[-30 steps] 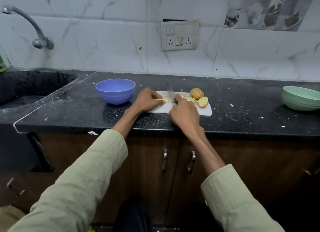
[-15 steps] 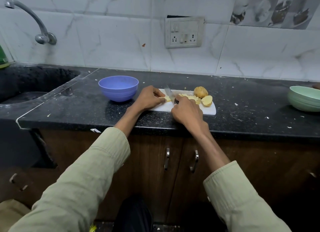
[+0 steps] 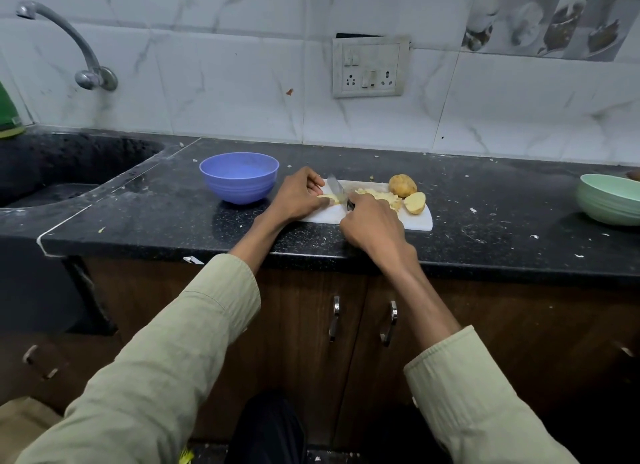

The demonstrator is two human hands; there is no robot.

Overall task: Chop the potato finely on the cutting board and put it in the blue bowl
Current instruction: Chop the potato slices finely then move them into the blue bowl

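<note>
Pale potato piece (image 3: 329, 197) (left hand (image 3: 298, 196) pinching) lies beside knife-gripping right hand (image 3: 374, 224).

A black speckled counter (image 3: 485, 200) is seen across the middle of the frame. On it are set a blue bowl (image 3: 239, 177) at centre left, a white cutting board (image 3: 420, 221) at centre, and a green bowl (image 3: 609, 199) at the right edge.

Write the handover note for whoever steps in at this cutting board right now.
Left hand pins a potato piece on the cutting board. Right hand grips the knife, blade at that piece.
Chopped potato is piled mid-board; a whole potato and a half potato sit at its right end.
Blue bowl, left of the board, appears empty.
Left: finish chopping, then move everything into the bowl.
</note>
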